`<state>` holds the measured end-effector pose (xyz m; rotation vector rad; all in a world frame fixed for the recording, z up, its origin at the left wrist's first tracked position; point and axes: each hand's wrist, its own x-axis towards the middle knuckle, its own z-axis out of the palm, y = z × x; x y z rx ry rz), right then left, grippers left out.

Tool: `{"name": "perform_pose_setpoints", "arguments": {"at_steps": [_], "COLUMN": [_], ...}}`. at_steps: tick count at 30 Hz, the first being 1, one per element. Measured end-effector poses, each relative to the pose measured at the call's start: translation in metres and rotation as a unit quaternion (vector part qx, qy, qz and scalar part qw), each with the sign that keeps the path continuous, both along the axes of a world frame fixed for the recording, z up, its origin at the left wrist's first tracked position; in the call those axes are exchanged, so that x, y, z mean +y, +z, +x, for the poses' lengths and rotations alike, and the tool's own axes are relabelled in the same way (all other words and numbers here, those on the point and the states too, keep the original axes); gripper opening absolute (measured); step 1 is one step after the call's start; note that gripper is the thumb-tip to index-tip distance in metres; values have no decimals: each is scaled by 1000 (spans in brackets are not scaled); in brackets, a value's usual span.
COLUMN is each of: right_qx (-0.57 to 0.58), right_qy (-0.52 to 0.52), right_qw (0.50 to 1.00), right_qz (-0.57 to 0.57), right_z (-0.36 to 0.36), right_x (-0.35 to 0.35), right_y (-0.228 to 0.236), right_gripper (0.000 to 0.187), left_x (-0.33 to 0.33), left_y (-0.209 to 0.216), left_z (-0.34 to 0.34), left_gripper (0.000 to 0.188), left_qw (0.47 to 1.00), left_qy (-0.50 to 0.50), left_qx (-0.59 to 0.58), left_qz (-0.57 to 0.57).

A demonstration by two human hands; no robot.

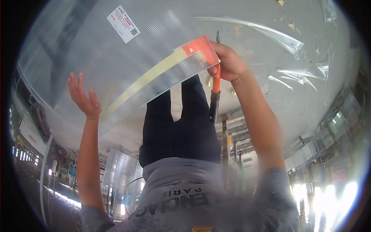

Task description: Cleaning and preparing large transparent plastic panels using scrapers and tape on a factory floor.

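The lower rim is hard to read: shelves and bright lights smear into blur, and the grey shirt [181,193] fills the bottom edge. The clear ribbed sheet [116,65] runs off the upper left, so its far edge is cut off; a yellow strip [147,79] and an orange patch [199,48] show through it, and a white label [123,23] sits near its top. The right hand [228,63] has its fingers clamped on the sheet's corner and on an orange-handled tool [215,91], whose tip pokes out above the hand. The left hand [85,98] is open, fingers spread apart, palm against the sheet's lower edge. Clear film scraps [293,44] lie on the floor [270,23] beyond.
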<state>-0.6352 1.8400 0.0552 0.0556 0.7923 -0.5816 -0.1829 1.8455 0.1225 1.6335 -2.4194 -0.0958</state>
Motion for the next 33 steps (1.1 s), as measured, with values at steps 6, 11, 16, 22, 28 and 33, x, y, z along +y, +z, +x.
{"name": "perform_pose_setpoints", "arguments": {"at_steps": [6,11,16,22,28,33], "right_qx": [58,76,128,103,-161,-208], "right_qy": [4,1,-29,-30,-100,-109], "right_qw": [998,996,989,990,981,967], "right_qz": [13,-42,-64,-86,-37,-95], "right_z": [6,-4,1,19,73,75], "right_x": [0,3,1,-29,-51,-47], "right_y": [20,15,16,-19,-36,-7], "right_gripper": [38,36,36,50,62,70], "left_x": [0,0,1,0,2,5], "left_y": [-1,-1,0,2,-4,2], "left_z": [1,-1,-1,1,-2,5], "left_gripper": [49,49,50,51,52,52], "left_qw": [1000,1000,1000,1000,1000,999], "left_qy": [2,7,3,1,16,23], "left_qx": [7,-3,-4,-5,-9,-16], "left_qz": [1,3,4,7,18,19]}}
